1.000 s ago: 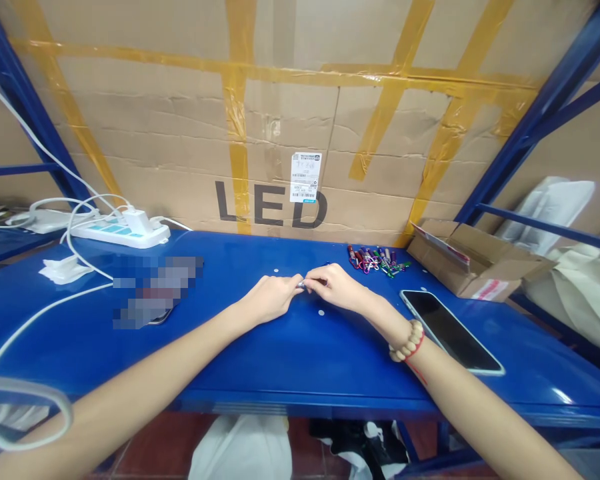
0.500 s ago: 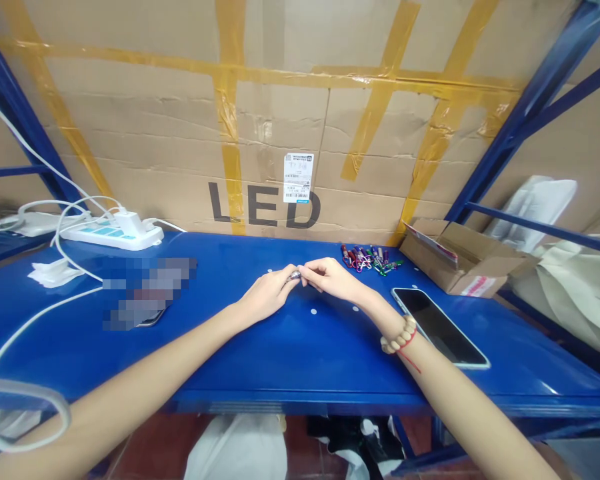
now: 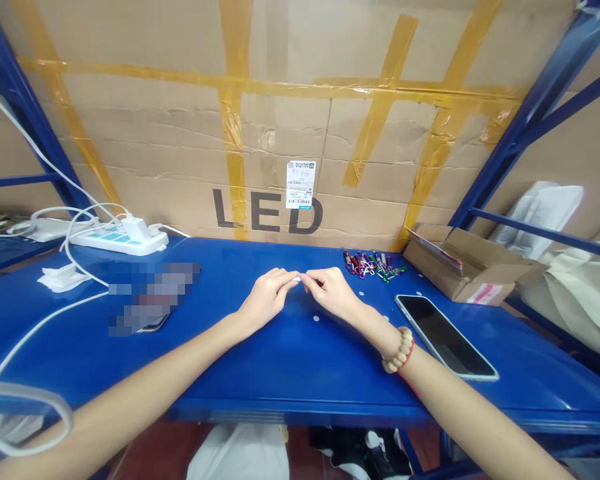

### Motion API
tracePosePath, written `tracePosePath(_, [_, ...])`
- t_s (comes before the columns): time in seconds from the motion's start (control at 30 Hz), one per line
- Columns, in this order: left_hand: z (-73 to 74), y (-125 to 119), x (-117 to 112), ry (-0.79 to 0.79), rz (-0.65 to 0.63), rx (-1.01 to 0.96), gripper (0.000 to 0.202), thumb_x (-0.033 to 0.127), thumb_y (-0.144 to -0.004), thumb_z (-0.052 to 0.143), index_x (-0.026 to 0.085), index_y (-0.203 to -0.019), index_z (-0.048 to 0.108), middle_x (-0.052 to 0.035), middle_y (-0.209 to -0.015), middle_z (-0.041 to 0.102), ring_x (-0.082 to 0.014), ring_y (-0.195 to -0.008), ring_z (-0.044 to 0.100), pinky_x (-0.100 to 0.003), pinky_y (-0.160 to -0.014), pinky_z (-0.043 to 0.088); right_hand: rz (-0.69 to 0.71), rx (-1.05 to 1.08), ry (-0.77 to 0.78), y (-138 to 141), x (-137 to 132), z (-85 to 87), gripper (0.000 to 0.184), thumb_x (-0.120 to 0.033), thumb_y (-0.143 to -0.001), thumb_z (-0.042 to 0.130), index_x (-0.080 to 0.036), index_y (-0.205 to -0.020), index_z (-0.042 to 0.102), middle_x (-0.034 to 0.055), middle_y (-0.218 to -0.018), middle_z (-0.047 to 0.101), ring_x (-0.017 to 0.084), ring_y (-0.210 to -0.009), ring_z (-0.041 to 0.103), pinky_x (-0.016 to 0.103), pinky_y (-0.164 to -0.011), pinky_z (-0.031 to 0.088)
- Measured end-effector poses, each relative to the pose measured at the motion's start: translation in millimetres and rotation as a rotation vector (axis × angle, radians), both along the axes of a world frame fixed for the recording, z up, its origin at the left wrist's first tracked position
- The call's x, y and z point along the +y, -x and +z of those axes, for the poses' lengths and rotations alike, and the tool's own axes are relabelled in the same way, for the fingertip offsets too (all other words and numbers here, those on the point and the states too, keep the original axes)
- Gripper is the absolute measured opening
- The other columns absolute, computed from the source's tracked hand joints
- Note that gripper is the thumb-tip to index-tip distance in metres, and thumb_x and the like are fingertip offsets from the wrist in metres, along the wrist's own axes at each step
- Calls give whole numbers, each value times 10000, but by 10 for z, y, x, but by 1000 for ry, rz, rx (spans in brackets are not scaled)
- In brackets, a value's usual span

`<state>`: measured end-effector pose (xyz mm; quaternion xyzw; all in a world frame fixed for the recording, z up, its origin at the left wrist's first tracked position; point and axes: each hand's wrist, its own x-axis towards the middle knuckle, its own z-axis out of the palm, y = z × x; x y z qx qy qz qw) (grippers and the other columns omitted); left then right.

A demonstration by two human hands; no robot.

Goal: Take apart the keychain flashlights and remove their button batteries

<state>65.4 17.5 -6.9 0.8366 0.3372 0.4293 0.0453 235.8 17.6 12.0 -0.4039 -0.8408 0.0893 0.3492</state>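
My left hand [image 3: 266, 298] is closed, thumb and fingers pinching a small pale silvery piece [image 3: 297, 279] over the middle of the blue shelf. At its other end, my right hand [image 3: 329, 291] is closed too, fingertips pressed together right against the piece. The fingers cover most of it, so its kind does not show. Beyond my right hand lies a pile of small coloured metal keychains with carabiner clips [image 3: 373, 265], in red, purple and green.
A phone [image 3: 447, 337] lies right of my right wrist, below an open cardboard box [image 3: 473, 263]. At left are a white power strip [image 3: 120, 239] with cables and a blurred-out item [image 3: 155, 297]. A large taped carton [image 3: 180, 147] stands behind the blue shelf [image 3: 300, 373].
My fingers have shifted around the small piece, which now looks paler and less exposed. The whole view has moved slightly, with everything sitting a bit lower.
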Motion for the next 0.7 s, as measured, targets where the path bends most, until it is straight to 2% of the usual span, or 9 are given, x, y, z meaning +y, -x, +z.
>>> tracePosePath(0.1, [5,34,26,-64,-14,51,297,261,-899,394,164,-962,668,-55,-742,649,-148,-686,518,-301,-704,446,50,123,311,21,2,-18,482,-463,-891,349,-170,-525,462,-34,-372,431,78,-377,388,212,-489,323])
tracePosePath(0.17, [20,47,42,-50,-29,77,289,254,-897,401,168,-961,669,-57,-782,661,-144,-692,518,-310,-728,442,102,193,457,17,20,-20,507,-547,-863,349,-172,-540,458,-51,-349,398,71,-346,368,209,-464,316])
tracePosePath(0.27, [46,34,46,43,-21,60,265,259,-885,426,182,-956,670,-47,-808,676,-140,-696,542,-320,-779,440,139,259,533,3,52,1,538,-639,-803,385,-171,-545,451,-61,-363,386,69,-350,385,208,-453,315])
tracePosePath(0.37, [72,-4,28,200,2,-37,250,285,-863,455,184,-983,650,-49,-876,685,-147,-731,580,-299,-763,455,148,304,565,-5,63,49,545,-668,-770,414,-170,-551,452,-70,-388,370,65,-355,390,206,-444,321])
tracePosePath(0.47, [104,-37,-3,338,-49,-129,261,314,-856,452,172,-1004,612,-51,-954,676,-157,-812,606,-263,-730,466,149,306,544,-5,54,82,537,-643,-796,400,-165,-561,471,-69,-399,373,63,-363,399,203,-454,338])
tracePosePath(0.53, [126,-49,-22,410,-90,-156,267,332,-863,432,171,-1010,585,-38,-940,672,-155,-836,609,-259,-747,465,119,253,488,-11,52,84,541,-615,-827,370,-159,-565,497,-59,-394,393,66,-366,413,204,-467,352])
tracePosePath(0.6, [140,-56,-29,474,-105,-178,268,342,-864,419,168,-1003,569,-26,-919,667,-152,-839,607,-265,-778,459,33,184,381,-33,59,82,525,-590,-834,390,-152,-590,545,-43,-420,448,70,-379,433,205,-470,354])
tracePosePath(0.7, [141,-59,-9,546,-94,-227,266,350,-852,432,163,-990,562,-32,-959,650,-157,-887,593,-282,-834,440,-89,177,132,-101,84,105,384,-535,-770,555,-163,-763,648,-12,-597,587,72,-439,473,209,-487,372])
